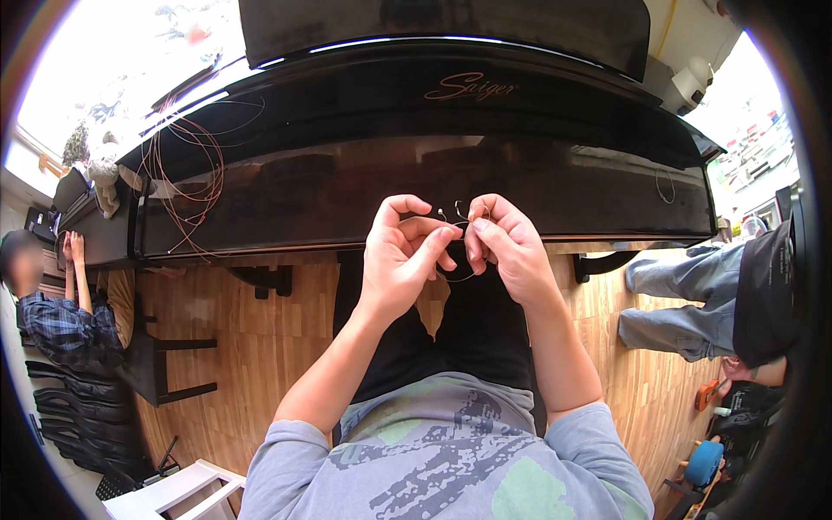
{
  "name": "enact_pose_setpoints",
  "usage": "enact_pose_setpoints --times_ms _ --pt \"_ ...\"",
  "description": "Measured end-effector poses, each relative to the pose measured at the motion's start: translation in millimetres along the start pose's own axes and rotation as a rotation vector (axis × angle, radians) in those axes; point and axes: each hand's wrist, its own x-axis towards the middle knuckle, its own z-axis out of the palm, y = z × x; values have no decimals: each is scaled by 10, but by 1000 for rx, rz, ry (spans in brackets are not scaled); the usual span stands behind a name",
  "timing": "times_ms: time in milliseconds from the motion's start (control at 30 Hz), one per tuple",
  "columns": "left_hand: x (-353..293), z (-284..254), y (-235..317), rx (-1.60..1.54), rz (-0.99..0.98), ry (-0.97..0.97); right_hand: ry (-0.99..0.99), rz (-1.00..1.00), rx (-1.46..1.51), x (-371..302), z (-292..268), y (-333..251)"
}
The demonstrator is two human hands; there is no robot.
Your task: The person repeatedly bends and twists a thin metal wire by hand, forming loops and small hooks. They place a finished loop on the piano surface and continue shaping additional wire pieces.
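Observation:
In front of my chest, both hands meet at a thin metal string [458, 208], which looks like an instrument string. My left hand [394, 260] pinches it between thumb and fingertips. Close by on the right, my right hand [513, 250] grips it too, with the thumb against the index finger. Between the hands short curled ends stick up, one with a small pale tip, and a thin loop hangs below. A loose coil of copper-coloured strings [217, 169] lies on the left part of the glossy black piano [347, 195].
A small wire loop [666, 186] lies on the piano's right end. At the left a person in a plaid shirt [59, 321] sits with hands on a dark surface. Someone in jeans [685, 295] stands at the right. A white chair [186, 490] is at lower left.

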Motion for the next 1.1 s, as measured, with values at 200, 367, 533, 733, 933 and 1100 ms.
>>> enact_pose_setpoints --times_ms 200,367,533,733,933,1100 --pt "11 -21 -51 33 23 17 -14 -28 56 0 1 -8" --pt "-14 37 -42 377 156 67 -24 -49 62 -6 19 -8" --pt "-10 54 -32 831 482 56 -12 -60 36 -11 39 -8" --pt "1 39 91 778 344 -121 4 -95 -1 -14 37 10" --pt "5 -58 7 110 -22 -227 6 -78 15 -13 50 5" --pt "18 -18 -25 163 1 -98 -3 -90 21 -20 35 27"
